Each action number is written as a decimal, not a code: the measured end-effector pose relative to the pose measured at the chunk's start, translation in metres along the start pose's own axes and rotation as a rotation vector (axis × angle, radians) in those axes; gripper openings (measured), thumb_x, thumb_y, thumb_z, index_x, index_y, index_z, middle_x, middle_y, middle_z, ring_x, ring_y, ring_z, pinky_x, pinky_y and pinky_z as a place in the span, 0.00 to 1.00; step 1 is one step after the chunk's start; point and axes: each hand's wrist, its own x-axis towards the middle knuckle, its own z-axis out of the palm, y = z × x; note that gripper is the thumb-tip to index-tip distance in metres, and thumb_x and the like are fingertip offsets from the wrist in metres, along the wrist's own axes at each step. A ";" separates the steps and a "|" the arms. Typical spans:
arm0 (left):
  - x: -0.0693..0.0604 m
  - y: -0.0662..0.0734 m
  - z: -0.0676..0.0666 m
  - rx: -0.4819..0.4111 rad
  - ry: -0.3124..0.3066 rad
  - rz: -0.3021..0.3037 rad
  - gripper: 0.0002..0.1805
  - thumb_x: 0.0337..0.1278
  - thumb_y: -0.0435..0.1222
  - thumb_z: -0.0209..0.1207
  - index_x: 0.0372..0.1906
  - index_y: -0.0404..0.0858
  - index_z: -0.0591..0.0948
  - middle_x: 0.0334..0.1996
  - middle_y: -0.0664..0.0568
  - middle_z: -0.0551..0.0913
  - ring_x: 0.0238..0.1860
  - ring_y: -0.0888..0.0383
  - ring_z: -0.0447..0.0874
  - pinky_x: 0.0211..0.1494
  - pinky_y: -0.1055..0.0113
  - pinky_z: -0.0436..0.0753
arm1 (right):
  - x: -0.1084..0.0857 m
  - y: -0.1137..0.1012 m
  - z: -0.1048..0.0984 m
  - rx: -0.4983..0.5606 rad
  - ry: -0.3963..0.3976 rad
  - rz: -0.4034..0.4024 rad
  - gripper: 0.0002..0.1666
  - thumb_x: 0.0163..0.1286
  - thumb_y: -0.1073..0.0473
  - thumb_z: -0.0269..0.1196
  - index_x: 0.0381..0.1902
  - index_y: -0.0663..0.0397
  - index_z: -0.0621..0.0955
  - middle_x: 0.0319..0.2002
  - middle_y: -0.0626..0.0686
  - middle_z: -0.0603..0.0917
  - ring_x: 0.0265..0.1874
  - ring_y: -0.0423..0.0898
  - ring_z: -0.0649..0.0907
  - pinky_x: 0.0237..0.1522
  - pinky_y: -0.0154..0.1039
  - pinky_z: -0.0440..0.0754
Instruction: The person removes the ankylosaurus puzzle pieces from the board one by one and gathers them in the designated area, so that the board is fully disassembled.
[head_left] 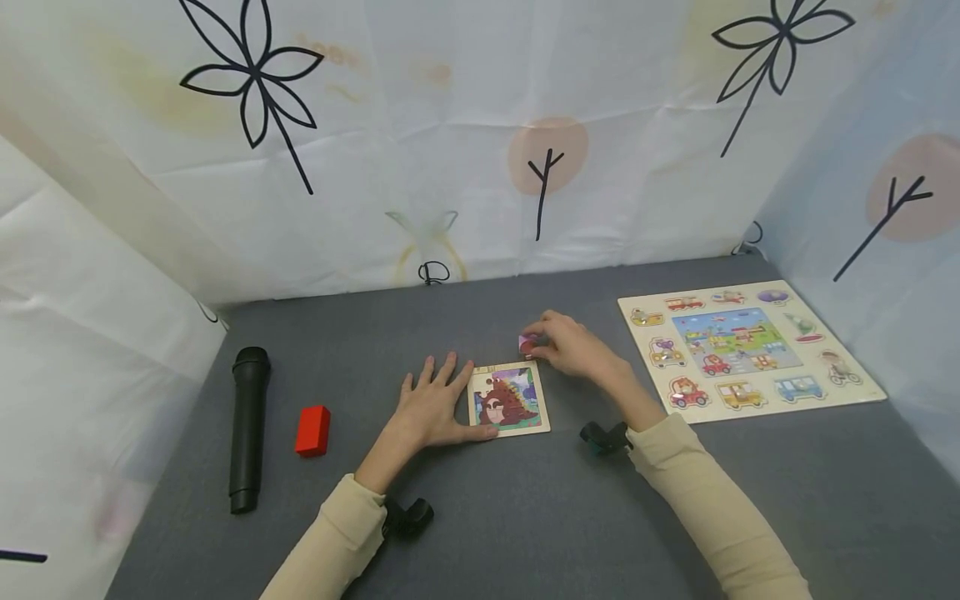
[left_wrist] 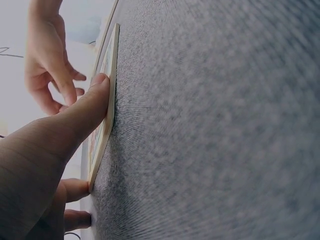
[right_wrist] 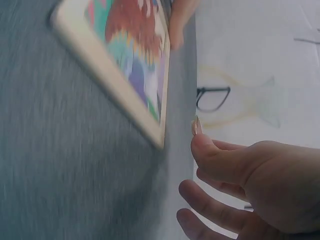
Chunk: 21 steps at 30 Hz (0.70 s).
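A small square picture puzzle with a pale wooden frame lies on the grey table. My left hand spreads its straight fingers on its left side; the thumb rests on the front edge, also seen on the frame in the left wrist view. Just beyond the puzzle's far right corner, my right hand pinches a small pink-and-purple puzzle piece between thumb and finger. In the right wrist view that piece shows edge-on, apart from the puzzle. The fingers partly hide its picture.
On the right lies a large wooden vehicle puzzle board. To the left are a red block and a black microphone. Printed white cloth stands behind and along the sides of the table.
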 end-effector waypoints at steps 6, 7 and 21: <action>0.001 -0.001 0.001 -0.012 -0.005 0.003 0.62 0.47 0.74 0.63 0.83 0.50 0.55 0.84 0.43 0.50 0.83 0.33 0.45 0.77 0.27 0.52 | -0.005 0.020 -0.005 -0.014 -0.008 0.010 0.18 0.70 0.64 0.67 0.57 0.63 0.85 0.40 0.60 0.81 0.30 0.45 0.72 0.33 0.36 0.69; 0.001 -0.001 0.001 -0.013 -0.005 0.003 0.62 0.47 0.74 0.63 0.83 0.50 0.55 0.84 0.43 0.50 0.83 0.33 0.45 0.77 0.27 0.52 | -0.006 0.022 -0.006 -0.016 -0.013 0.012 0.18 0.70 0.64 0.67 0.57 0.63 0.85 0.39 0.60 0.81 0.30 0.45 0.72 0.33 0.36 0.69; 0.000 -0.003 -0.001 -0.024 -0.022 0.002 0.63 0.45 0.74 0.64 0.83 0.53 0.53 0.84 0.45 0.48 0.84 0.35 0.42 0.79 0.29 0.50 | -0.020 0.036 -0.003 -0.029 -0.014 -0.038 0.17 0.68 0.65 0.68 0.54 0.66 0.86 0.36 0.59 0.80 0.28 0.43 0.70 0.33 0.36 0.68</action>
